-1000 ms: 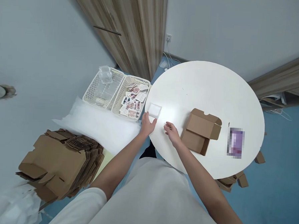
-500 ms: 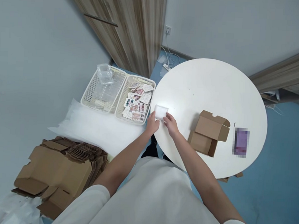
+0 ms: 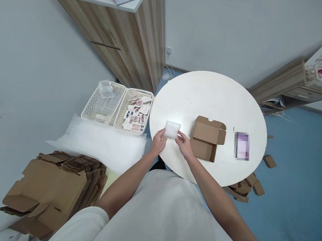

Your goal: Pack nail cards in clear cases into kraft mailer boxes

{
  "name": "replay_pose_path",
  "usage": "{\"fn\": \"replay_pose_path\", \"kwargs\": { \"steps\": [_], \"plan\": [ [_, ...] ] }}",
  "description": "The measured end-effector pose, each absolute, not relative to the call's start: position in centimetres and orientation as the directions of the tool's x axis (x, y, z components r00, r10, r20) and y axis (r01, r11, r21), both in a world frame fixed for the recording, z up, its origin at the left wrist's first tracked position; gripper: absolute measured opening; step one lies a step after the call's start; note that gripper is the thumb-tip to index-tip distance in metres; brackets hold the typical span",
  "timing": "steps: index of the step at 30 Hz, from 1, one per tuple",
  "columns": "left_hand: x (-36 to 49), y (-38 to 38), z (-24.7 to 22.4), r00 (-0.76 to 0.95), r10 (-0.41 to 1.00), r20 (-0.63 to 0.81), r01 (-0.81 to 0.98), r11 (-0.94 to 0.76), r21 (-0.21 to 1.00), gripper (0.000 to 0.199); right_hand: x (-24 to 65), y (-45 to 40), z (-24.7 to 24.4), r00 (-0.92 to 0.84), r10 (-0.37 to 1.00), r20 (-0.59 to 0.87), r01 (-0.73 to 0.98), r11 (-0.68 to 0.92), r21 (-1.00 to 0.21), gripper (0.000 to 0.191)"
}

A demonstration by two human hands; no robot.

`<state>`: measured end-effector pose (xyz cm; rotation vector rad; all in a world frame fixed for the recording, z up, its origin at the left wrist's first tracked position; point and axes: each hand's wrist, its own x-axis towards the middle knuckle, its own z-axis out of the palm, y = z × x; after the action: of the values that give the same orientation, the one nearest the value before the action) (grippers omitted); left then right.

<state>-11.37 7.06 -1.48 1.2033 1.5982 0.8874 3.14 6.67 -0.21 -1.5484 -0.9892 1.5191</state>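
A small white wrapped packet (image 3: pixel 172 129) is held between my two hands over the near left part of the round white table (image 3: pixel 205 90). My left hand (image 3: pixel 159 141) pinches its lower left corner. At the lower right corner, my right hand (image 3: pixel 184 143) grips it between thumb and fingers. What lies inside the wrapping cannot be made out. Just right of my right hand stands an open brown cardboard box (image 3: pixel 207 137), its lid folded back and its visible inside bare.
Left of the table are a white basket (image 3: pixel 119 124) of nail-set cards and another basket (image 3: pixel 87 107) of clear plastic boxes. White wrapping sheets (image 3: pixel 100 137) and stacked flat cartons (image 3: pixel 50 179) lie nearer. A blurred purple item (image 3: pixel 242 146) rests at the table's right.
My view has tilted up and shifted right, bringing the cabinet top and floor cartons into sight. Both hands still hold the white packet, now farther in from the table's left edge.
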Motion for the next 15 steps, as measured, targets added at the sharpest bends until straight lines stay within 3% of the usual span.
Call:
{"fn": "replay_pose_path", "kwargs": {
  "steps": [7,15],
  "plan": [
    [-3.9,3.9,-1.4,0.104,0.977,-0.184,0.279,0.149,0.949,0.053,11.8,1.8,0.3,0.082,0.930,-0.357,0.033,-0.361,-0.932,0.054],
    [1.7,2.8,-1.4,0.294,0.928,-0.229,0.521,0.046,0.853,0.042,18.2,-0.4,-2.3,0.150,0.926,-0.346,0.172,-0.369,-0.913,0.050]
  ]
}}
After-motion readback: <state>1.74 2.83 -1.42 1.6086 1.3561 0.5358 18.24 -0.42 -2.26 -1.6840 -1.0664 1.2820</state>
